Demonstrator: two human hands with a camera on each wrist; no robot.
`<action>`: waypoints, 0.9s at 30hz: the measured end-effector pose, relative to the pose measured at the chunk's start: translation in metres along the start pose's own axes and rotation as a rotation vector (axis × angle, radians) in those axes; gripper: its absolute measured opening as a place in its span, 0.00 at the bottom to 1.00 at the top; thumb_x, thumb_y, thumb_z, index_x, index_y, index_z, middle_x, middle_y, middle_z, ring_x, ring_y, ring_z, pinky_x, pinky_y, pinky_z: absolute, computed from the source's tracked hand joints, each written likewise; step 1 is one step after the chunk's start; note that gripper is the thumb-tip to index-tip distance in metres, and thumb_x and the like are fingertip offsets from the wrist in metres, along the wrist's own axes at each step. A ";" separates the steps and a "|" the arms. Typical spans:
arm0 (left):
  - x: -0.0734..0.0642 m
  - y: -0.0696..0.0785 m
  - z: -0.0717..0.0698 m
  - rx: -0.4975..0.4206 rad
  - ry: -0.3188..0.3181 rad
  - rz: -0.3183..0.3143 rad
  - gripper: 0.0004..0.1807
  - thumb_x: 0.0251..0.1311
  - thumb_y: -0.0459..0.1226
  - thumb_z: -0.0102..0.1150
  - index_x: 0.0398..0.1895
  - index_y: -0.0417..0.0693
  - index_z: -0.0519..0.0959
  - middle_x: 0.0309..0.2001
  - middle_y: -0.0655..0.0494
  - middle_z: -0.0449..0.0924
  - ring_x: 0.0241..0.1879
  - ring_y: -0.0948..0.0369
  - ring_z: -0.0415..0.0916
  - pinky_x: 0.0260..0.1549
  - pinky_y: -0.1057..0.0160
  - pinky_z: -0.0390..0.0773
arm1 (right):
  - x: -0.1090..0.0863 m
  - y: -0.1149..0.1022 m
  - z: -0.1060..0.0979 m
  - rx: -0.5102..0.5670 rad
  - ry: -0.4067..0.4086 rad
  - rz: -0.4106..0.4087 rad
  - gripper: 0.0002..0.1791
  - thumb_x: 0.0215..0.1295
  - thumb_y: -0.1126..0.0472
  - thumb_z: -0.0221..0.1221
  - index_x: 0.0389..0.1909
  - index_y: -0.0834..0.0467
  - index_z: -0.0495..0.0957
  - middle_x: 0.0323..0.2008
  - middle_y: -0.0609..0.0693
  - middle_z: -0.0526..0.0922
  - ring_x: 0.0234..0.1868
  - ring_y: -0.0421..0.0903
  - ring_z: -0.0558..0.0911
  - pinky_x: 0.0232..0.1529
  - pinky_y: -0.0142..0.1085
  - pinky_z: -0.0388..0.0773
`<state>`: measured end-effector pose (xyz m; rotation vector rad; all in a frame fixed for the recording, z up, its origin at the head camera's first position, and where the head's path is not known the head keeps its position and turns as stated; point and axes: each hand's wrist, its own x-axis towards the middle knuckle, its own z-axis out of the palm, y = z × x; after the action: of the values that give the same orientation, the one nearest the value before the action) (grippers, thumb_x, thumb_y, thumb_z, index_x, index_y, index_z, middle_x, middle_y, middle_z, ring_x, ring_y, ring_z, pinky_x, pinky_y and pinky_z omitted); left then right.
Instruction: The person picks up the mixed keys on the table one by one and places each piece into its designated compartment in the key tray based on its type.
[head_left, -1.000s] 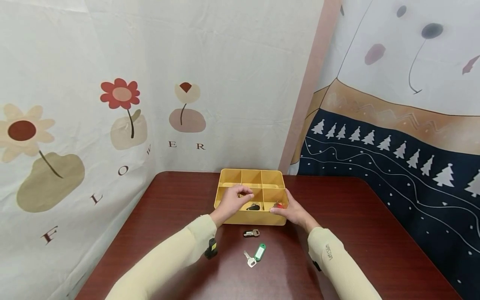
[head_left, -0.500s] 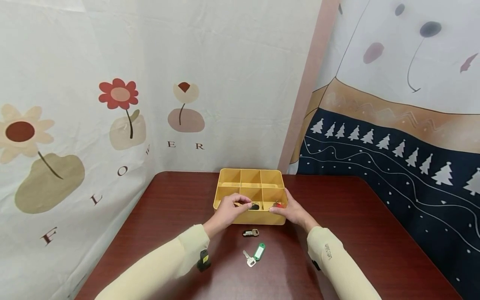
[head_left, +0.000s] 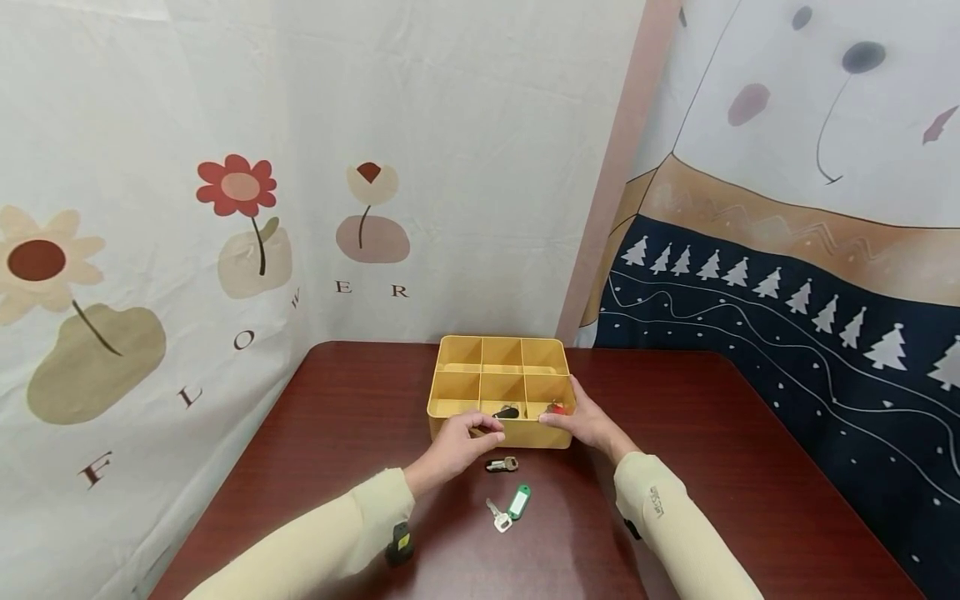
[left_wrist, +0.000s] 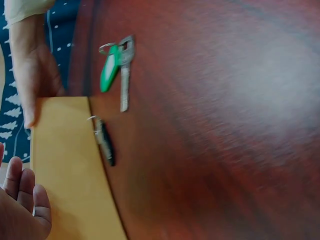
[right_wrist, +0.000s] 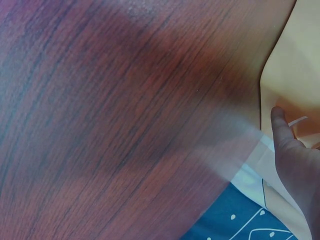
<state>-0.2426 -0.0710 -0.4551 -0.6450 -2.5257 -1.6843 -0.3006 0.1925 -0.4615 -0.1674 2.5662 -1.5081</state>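
Observation:
A yellow box (head_left: pixel 525 434) divided into compartments stands on the table. My right hand (head_left: pixel 588 421) grips its front right corner, thumb over the front rim and fingers along the right side. Just outside the front wall, toward its left end, is my left hand (head_left: pixel 453 447), its fingers loosely bent; nothing shows in them in the left wrist view. A dark keychain (head_left: pixel 507 412) lies in the front middle compartment, and a red item (head_left: pixel 555 408) in the front right one. On the table before the box are a black-tagged key (left_wrist: pixel 104 142) and a key (left_wrist: pixel 125 75) with a green tag (left_wrist: pixel 110 70).
The dark red table (head_left: pixel 360 400) reaches out on both sides of the box. Behind it hangs a pale cloth (head_left: pixel 480 167) with flower prints. At the right is a navy cloth (head_left: pixel 750 333) with white trees.
My left hand dipped from above the front middle compartment toward it, then drew back over the front rim, lower and toward me. My right hand stayed on the box corner.

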 end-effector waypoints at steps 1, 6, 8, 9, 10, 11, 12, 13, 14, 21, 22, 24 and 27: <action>-0.002 -0.002 0.001 0.007 -0.010 0.001 0.08 0.60 0.35 0.68 0.39 0.39 0.85 0.39 0.56 0.82 0.35 0.61 0.74 0.35 0.68 0.74 | 0.000 0.000 0.000 0.001 -0.001 -0.001 0.63 0.54 0.44 0.73 0.79 0.54 0.39 0.72 0.63 0.60 0.67 0.60 0.65 0.70 0.59 0.54; -0.007 -0.009 0.009 0.042 -0.046 -0.001 0.09 0.60 0.35 0.67 0.39 0.39 0.86 0.37 0.59 0.82 0.36 0.62 0.76 0.37 0.67 0.75 | -0.001 0.000 0.000 0.006 -0.003 -0.007 0.63 0.55 0.45 0.72 0.79 0.54 0.39 0.72 0.63 0.60 0.67 0.60 0.65 0.70 0.59 0.54; -0.009 -0.012 0.012 0.054 -0.048 0.006 0.08 0.59 0.35 0.67 0.39 0.39 0.86 0.36 0.61 0.82 0.37 0.62 0.76 0.39 0.66 0.75 | 0.000 0.000 0.000 0.009 -0.005 -0.010 0.63 0.55 0.45 0.72 0.79 0.54 0.39 0.72 0.63 0.61 0.67 0.60 0.65 0.70 0.58 0.54; -0.009 -0.014 0.014 0.061 -0.049 0.010 0.07 0.59 0.34 0.67 0.38 0.40 0.86 0.36 0.62 0.81 0.38 0.63 0.76 0.41 0.66 0.75 | 0.000 0.000 0.000 0.009 -0.004 -0.010 0.63 0.55 0.45 0.72 0.79 0.54 0.39 0.72 0.63 0.61 0.67 0.60 0.65 0.70 0.58 0.54; -0.009 -0.016 0.015 0.067 -0.049 0.014 0.07 0.59 0.34 0.68 0.38 0.41 0.86 0.35 0.62 0.81 0.39 0.63 0.75 0.42 0.66 0.74 | 0.000 0.000 0.000 0.009 -0.004 -0.010 0.63 0.55 0.45 0.72 0.79 0.54 0.39 0.72 0.62 0.61 0.67 0.60 0.65 0.70 0.58 0.54; -0.010 -0.017 0.017 0.073 -0.050 0.018 0.06 0.58 0.34 0.68 0.37 0.41 0.86 0.35 0.63 0.81 0.39 0.63 0.75 0.43 0.65 0.74 | 0.000 0.000 0.000 0.009 -0.005 -0.011 0.63 0.55 0.45 0.72 0.79 0.54 0.39 0.72 0.62 0.61 0.67 0.60 0.65 0.70 0.58 0.54; -0.010 -0.019 0.018 0.080 -0.052 0.022 0.05 0.58 0.34 0.68 0.36 0.42 0.86 0.35 0.63 0.81 0.40 0.63 0.75 0.43 0.65 0.74 | 0.000 0.000 0.000 0.009 -0.007 -0.012 0.63 0.55 0.45 0.72 0.79 0.54 0.39 0.72 0.62 0.60 0.68 0.60 0.65 0.70 0.58 0.54; -0.010 -0.021 0.020 0.086 -0.055 0.025 0.05 0.58 0.34 0.68 0.36 0.43 0.86 0.34 0.64 0.80 0.40 0.63 0.75 0.44 0.65 0.74 | 0.000 0.000 0.000 0.008 -0.008 -0.012 0.63 0.55 0.45 0.72 0.79 0.54 0.38 0.72 0.63 0.60 0.68 0.60 0.65 0.70 0.58 0.54; -0.009 -0.023 0.021 0.092 -0.059 0.029 0.04 0.58 0.34 0.68 0.35 0.43 0.86 0.34 0.64 0.80 0.40 0.62 0.76 0.44 0.64 0.74 | 0.000 -0.001 0.000 0.005 -0.006 -0.011 0.63 0.54 0.44 0.72 0.79 0.54 0.38 0.72 0.63 0.60 0.68 0.60 0.65 0.70 0.58 0.54; -0.010 -0.029 0.029 0.115 -0.079 0.044 0.03 0.58 0.34 0.69 0.34 0.43 0.86 0.32 0.63 0.78 0.36 0.65 0.75 0.42 0.62 0.76 | -0.001 -0.001 -0.001 -0.020 0.003 0.010 0.65 0.54 0.43 0.72 0.79 0.56 0.37 0.74 0.64 0.56 0.70 0.61 0.62 0.70 0.59 0.52; -0.010 -0.029 0.029 0.114 -0.084 0.045 0.03 0.58 0.34 0.68 0.34 0.43 0.86 0.32 0.63 0.78 0.36 0.66 0.74 0.41 0.62 0.77 | -0.001 -0.001 -0.001 -0.021 0.003 0.009 0.65 0.54 0.42 0.72 0.79 0.56 0.37 0.74 0.64 0.56 0.70 0.61 0.62 0.70 0.59 0.52; -0.011 -0.030 0.030 0.115 -0.092 0.054 0.03 0.58 0.34 0.68 0.34 0.43 0.86 0.32 0.62 0.78 0.35 0.66 0.74 0.40 0.61 0.77 | -0.001 -0.001 -0.001 -0.017 0.001 0.006 0.64 0.54 0.43 0.72 0.79 0.56 0.38 0.74 0.64 0.57 0.69 0.61 0.63 0.70 0.59 0.52; -0.012 -0.032 0.031 0.132 -0.098 0.048 0.04 0.58 0.34 0.68 0.34 0.43 0.86 0.32 0.63 0.78 0.35 0.66 0.73 0.39 0.63 0.76 | -0.001 -0.001 0.000 -0.006 -0.002 0.002 0.64 0.54 0.43 0.72 0.79 0.55 0.38 0.73 0.64 0.58 0.68 0.60 0.64 0.70 0.58 0.53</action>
<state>-0.2373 -0.0577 -0.4987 -0.7882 -2.6363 -1.4908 -0.2998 0.1923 -0.4600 -0.1669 2.5683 -1.4987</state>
